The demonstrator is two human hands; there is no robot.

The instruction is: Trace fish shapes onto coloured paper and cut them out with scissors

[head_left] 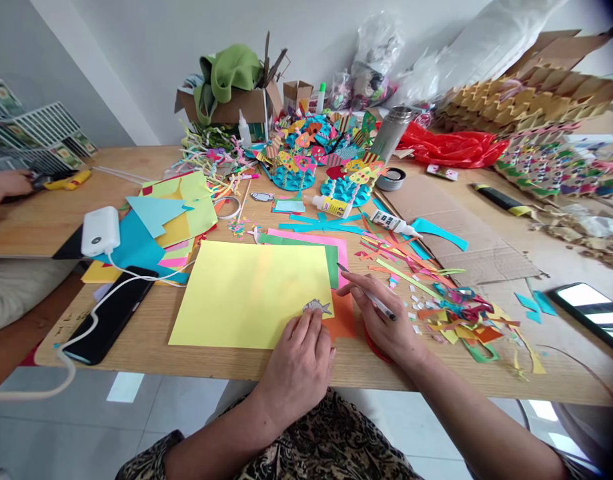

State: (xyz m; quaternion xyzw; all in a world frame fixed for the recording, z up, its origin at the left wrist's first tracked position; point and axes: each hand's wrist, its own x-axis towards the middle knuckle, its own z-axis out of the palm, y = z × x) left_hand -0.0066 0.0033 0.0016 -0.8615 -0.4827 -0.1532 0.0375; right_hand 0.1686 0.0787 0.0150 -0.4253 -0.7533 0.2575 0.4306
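The left hand (pixel 299 353) bends its fingers close together and presses their tips on the lower edge of a small grey paper fish (pixel 312 304), which lies on a yellow sheet (pixel 251 293) near the corner closest to the right hand (pixel 379 312). The fingertips hide part of the fish, and I cannot tell whether the thumb pinches anything. The right hand pinches a pen (pixel 385 309) between thumb and fingers; its dark end points forward and left, raised near the sheet's edge, with the grip covering part of the barrel. Just left of the right hand, an orange sheet (pixel 343 319) shows only as a strip from under the yellow one, and ahead of both hands a green sheet (pixel 332 263) and a pink sheet (pixel 342 245) are mostly covered too. Below the right hand's palm, a red curved thing (pixel 373 345) is too hidden to name. Right of that hand lie paper scraps (pixel 451 320), tangled together, and farther right a phone (pixel 593 313), cut off by the picture's edge. Far left of the left hand, another person's hand (pixel 9 183) is also cut off, its hold hard to make out.
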